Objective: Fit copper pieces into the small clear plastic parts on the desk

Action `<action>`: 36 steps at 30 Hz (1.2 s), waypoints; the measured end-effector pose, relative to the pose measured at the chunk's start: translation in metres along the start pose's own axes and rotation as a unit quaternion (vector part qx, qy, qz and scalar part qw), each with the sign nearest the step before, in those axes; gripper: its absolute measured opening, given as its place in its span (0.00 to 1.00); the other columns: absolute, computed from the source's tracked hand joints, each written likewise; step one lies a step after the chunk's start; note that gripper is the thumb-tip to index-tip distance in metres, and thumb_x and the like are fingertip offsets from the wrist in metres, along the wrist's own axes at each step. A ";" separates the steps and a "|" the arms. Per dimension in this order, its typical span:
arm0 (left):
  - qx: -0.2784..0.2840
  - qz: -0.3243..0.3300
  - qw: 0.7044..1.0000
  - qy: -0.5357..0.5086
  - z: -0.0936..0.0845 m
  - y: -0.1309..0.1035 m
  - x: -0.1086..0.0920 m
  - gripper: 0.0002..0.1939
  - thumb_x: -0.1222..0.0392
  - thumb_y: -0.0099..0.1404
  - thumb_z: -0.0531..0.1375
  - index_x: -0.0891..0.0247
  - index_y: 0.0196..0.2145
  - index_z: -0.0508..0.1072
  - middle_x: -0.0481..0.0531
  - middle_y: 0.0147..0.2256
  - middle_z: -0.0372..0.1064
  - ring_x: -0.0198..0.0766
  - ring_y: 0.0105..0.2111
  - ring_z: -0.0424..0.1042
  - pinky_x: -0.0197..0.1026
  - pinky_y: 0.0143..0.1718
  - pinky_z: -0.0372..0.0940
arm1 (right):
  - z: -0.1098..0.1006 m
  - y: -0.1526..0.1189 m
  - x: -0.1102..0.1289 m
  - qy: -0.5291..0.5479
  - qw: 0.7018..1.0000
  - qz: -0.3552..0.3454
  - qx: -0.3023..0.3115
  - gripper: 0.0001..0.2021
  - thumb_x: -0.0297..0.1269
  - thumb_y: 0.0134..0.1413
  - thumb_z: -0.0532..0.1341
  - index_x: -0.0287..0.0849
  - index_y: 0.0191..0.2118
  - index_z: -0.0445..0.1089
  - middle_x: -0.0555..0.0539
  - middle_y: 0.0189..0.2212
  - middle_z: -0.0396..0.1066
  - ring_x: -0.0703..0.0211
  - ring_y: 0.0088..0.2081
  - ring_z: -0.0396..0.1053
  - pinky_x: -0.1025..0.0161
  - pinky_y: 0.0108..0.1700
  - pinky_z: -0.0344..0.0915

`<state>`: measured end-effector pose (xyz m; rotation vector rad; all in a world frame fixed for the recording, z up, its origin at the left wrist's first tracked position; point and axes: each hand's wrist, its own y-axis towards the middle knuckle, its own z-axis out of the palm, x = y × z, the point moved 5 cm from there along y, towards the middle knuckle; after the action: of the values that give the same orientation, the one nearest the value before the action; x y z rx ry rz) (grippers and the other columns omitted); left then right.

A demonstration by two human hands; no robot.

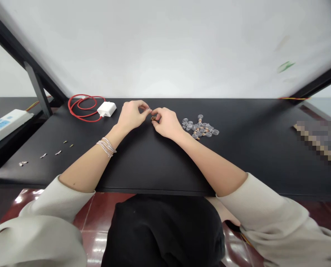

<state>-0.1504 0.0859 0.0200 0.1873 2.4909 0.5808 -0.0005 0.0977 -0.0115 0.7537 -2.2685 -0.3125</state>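
Observation:
My left hand (132,114) and my right hand (168,122) meet near the middle of the black table (154,163), fingertips almost touching. Thumb and forefinger of the left are pinched together on something tiny that I cannot make out. The fingers of my right hand close around a small cluster of brown beads (153,118), partly hidden by them. Just right of that hand lies a pile of clear round plastic pieces (202,129), resembling small suction cups, with brownish bits among them. A silvery bracelet (106,147) circles my left wrist.
A white charger (106,109) with a coiled red cable (75,118) lies left of my hands. Several tiny scraps (58,152) are scattered at the table's left. A white power strip (9,126) is at the far left; a pixelated object (321,142) is at the right.

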 end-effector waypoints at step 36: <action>0.134 0.092 0.986 0.047 0.062 0.002 -0.077 0.04 0.62 0.61 0.69 0.58 0.36 0.82 0.53 0.38 0.78 0.42 0.35 0.75 0.46 0.44 0.70 | -0.118 -0.011 -0.090 -0.019 0.986 0.122 -0.115 0.07 0.34 0.57 0.63 0.42 0.37 0.79 0.42 0.34 0.78 0.50 0.38 0.74 0.50 0.47 0.70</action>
<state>-0.0517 0.0906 0.0129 0.5082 2.6555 0.3307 0.1379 0.1426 0.0183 0.3496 -2.2808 -0.4635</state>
